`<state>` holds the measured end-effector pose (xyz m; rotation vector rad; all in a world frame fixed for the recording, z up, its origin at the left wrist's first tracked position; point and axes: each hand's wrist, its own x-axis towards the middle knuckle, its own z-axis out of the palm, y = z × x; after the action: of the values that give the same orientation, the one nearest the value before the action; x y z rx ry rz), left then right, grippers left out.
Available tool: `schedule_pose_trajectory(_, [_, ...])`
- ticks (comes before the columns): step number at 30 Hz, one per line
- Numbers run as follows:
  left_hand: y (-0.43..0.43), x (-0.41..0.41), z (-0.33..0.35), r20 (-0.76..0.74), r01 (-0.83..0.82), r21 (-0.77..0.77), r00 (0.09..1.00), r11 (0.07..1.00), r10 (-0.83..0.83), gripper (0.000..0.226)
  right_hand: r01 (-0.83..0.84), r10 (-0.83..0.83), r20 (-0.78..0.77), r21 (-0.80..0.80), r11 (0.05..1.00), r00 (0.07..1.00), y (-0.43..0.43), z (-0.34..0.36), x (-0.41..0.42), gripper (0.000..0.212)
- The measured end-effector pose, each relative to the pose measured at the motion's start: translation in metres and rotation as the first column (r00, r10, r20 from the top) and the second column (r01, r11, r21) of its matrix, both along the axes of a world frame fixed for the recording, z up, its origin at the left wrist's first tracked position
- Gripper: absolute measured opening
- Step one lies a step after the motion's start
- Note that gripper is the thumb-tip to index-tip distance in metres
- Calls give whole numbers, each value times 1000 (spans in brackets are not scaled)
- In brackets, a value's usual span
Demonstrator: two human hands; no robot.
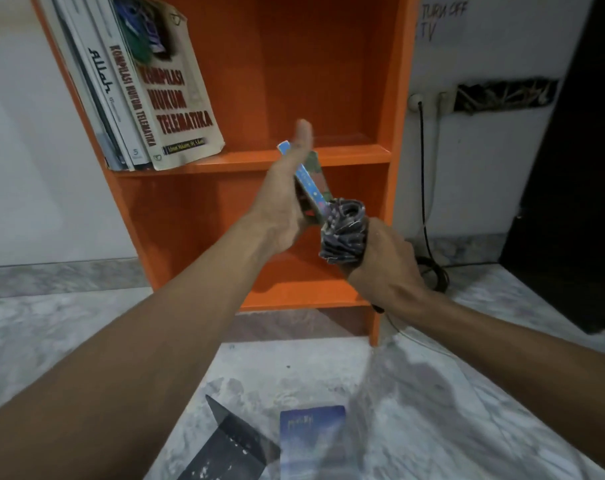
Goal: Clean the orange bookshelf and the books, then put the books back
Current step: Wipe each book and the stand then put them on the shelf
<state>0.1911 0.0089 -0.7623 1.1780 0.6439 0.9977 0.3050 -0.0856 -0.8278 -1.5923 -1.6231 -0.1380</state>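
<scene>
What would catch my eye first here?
The bright orange bookshelf fills the middle, with a few books leaning at its upper left. In front of it, the left hand holds a small book while the right hand grips a bundled dark cloth beside it.

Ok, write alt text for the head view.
A left hand holds a small book before an orange bookshelf while the right hand holds a bunched dark cloth against it. More books lean on the shelf; a dark book and a blue book lie on the floor.
</scene>
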Motion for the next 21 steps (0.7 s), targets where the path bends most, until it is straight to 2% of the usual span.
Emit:
schedule_pose_trajectory(1, [-2, 4, -3, -36, -55, 35, 998, 998, 56, 62, 30, -30, 0, 16, 999, 1000, 0, -3, 5, 17])
schedule_pose_trajectory(2, [-3, 6, -4, -58, -142, 4, 988, 990, 142, 50, 33, -33, 10, 6, 999, 999, -3, -4, 6, 17])
schedule_pose_trajectory(3, [-4, 8, -8, -48, -170, -24, 984, 985, 169, 38, -16, 13, 35, 65, 998, 999, -6, -10, 4, 18])
schedule_pose_trajectory(5, [0, 4, -14, 4, -219, -107, 975, 970, 220, 29, -167, 164, 89, 30, 986, 982, -13, -18, 0, 27])
schedule_pose_trajectory(7, [7, -5, -19, -22, -213, -96, 977, 972, 212, 39, -365, 379, 175, -108, 925, 909, -21, -22, 4, 37])
schedule_pose_trajectory(8, [9, -11, -21, -33, -181, -91, 983, 979, 179, 46, -405, 447, 212, -212, 889, 869, -24, -19, 7, 36])
schedule_pose_trajectory(10, [10, -20, -22, -78, -107, -70, 992, 992, 102, 57, -361, 429, 263, -270, 893, 864, -26, -8, 14, 27])
schedule_pose_trajectory(11, [13, -24, -26, -97, -78, -69, 993, 995, 71, 61, -322, 367, 227, -211, 923, 902, -22, 0, 17, 25])
schedule_pose_trajectory(13, [16, -28, -32, -115, -5, -81, 993, 997, -4, 72, -266, 264, 92, 14, 964, 960, -10, 27, 23, 20])
schedule_pose_trajectory(15, [15, -30, -36, -89, 77, -112, 992, 991, -87, 84, -174, 141, 151, 238, 956, 978, 9, 52, 23, 24])
schedule_pose_trajectory(16, [14, -30, -38, -75, 116, -113, 989, 987, -125, 87, -111, 59, 195, 268, 957, 979, 19, 57, 20, 33])
schedule_pose_trajectory(17, [16, -29, -39, -74, 126, -113, 988, 986, -135, 88, -68, 14, 230, 228, 971, 973, 28, 55, 17, 46])
schedule_pose_trajectory(19, [16, -30, -37, -84, 84, -68, 992, 994, -90, 84, -65, 49, 296, 45, 997, 954, 24, 29, 1, 68])
schedule_pose_trajectory(21, [16, -35, -36, -104, 54, -48, 993, 997, -59, 80, -186, 195, 380, -61, 981, 904, 1, -16, -13, 67])
